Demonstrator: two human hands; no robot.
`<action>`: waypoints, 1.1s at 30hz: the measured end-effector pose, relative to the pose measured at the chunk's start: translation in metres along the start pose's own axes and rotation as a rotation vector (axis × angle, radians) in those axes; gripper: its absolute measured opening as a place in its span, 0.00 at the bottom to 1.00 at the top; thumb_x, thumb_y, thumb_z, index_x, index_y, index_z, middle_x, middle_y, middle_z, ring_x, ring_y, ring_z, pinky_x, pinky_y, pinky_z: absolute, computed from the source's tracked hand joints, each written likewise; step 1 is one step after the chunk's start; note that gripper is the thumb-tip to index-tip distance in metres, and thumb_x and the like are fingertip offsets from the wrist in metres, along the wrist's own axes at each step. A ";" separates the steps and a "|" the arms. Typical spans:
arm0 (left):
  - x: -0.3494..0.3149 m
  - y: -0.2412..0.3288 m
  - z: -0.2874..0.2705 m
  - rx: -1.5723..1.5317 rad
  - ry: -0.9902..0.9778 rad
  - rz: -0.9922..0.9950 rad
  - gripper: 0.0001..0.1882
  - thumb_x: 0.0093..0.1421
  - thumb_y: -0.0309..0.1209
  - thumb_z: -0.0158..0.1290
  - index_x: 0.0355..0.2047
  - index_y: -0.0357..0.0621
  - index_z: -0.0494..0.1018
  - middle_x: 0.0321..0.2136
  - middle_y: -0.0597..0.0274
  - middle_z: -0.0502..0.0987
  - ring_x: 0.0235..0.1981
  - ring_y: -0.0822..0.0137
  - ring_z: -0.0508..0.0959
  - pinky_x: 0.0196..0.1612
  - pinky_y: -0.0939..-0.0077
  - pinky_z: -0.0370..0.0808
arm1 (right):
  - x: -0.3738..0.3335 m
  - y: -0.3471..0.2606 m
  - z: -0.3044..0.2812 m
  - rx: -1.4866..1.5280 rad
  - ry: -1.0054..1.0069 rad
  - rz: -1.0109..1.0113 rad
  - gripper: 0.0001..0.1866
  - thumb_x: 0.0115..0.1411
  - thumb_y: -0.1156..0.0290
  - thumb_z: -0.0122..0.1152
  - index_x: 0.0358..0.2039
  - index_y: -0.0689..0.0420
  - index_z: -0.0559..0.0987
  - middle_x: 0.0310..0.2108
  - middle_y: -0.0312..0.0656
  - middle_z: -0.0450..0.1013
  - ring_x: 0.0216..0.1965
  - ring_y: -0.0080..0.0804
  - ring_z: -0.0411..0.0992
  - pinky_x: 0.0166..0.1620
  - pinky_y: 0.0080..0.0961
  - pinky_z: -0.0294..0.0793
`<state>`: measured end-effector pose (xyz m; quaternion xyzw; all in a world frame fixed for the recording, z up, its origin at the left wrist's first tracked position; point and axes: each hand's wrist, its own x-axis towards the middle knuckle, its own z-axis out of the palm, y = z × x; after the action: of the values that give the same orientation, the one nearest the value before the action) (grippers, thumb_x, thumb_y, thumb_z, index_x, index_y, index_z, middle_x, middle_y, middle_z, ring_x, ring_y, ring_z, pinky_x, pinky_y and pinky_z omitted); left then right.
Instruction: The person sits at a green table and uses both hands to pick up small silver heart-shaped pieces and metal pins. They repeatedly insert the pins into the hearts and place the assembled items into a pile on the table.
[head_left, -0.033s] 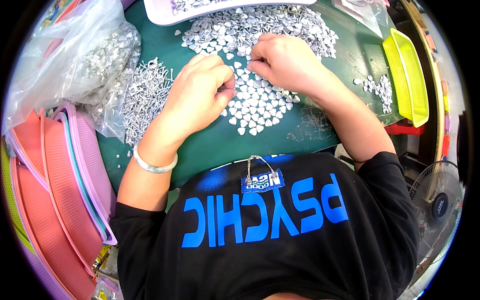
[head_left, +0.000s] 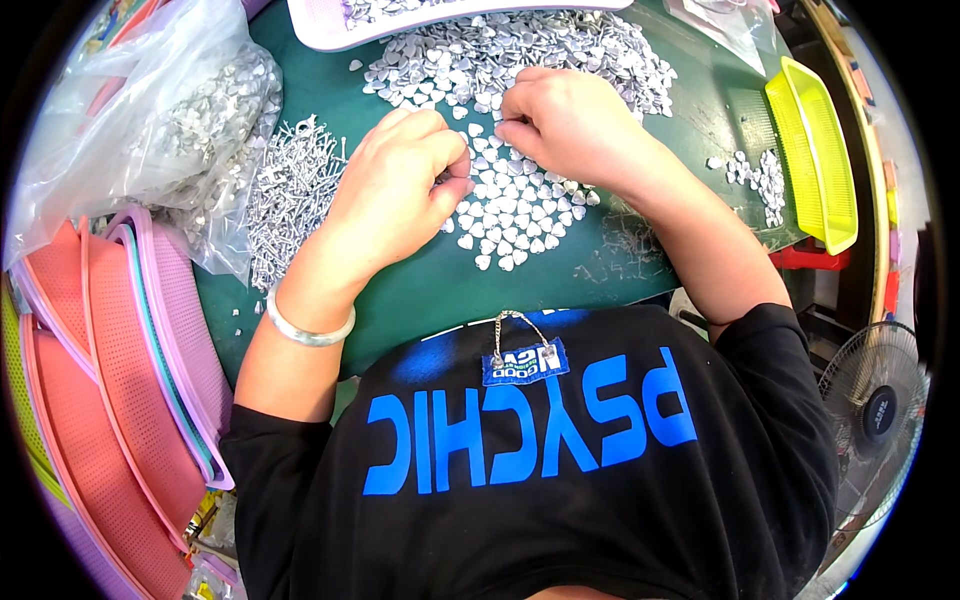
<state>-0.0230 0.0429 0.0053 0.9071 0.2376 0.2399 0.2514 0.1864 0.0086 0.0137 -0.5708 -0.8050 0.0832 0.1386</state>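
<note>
Green worktop (head_left: 610,285) is partly covered by a big heap of heart pieces (head_left: 615,55) — unsorted, it seems, so most is left. A smaller patch (head_left: 508,207) is spread thin nearer the front edge, likely dealt with. Left hand (head_left: 402,180) and right hand (head_left: 572,122) are half-curled at the patch's edges — contents hidden, can't be told. Pieces: small, flat, silvery, heart-shaped.

Kinda scuffed green tabletop (head_left: 585,272) under the right hand (head_left: 568,115), plus a dark-hubbed fan (head_left: 880,415) well off to that hand's lower right.
</note>
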 end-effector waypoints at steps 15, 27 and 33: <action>-0.003 -0.011 -0.020 0.020 -0.095 -0.081 0.09 0.45 0.22 0.60 0.28 0.40 0.74 0.25 0.60 0.71 0.31 0.60 0.72 0.36 0.68 0.69 | -0.005 0.009 -0.006 0.051 0.033 -0.058 0.07 0.55 0.70 0.56 0.31 0.54 0.81 0.30 0.41 0.76 0.36 0.43 0.76 0.39 0.37 0.75; -0.003 -0.005 -0.004 0.024 -0.076 -0.005 0.04 0.49 0.23 0.57 0.28 0.40 0.75 0.24 0.59 0.72 0.31 0.57 0.71 0.36 0.66 0.69 | -0.008 0.018 -0.006 0.245 -0.044 -0.141 0.07 0.52 0.72 0.57 0.30 0.56 0.81 0.30 0.42 0.77 0.34 0.44 0.75 0.38 0.37 0.75; 0.000 -0.009 -0.004 0.025 -0.035 -0.063 0.03 0.53 0.27 0.54 0.27 0.41 0.77 0.26 0.56 0.74 0.33 0.52 0.74 0.38 0.61 0.71 | -0.008 0.021 -0.001 0.262 0.042 -0.170 0.06 0.53 0.74 0.59 0.31 0.59 0.80 0.29 0.43 0.75 0.32 0.43 0.74 0.35 0.33 0.73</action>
<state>-0.0283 0.0510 0.0029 0.9064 0.2644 0.2130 0.2514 0.2080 0.0078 0.0078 -0.4791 -0.8298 0.1635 0.2351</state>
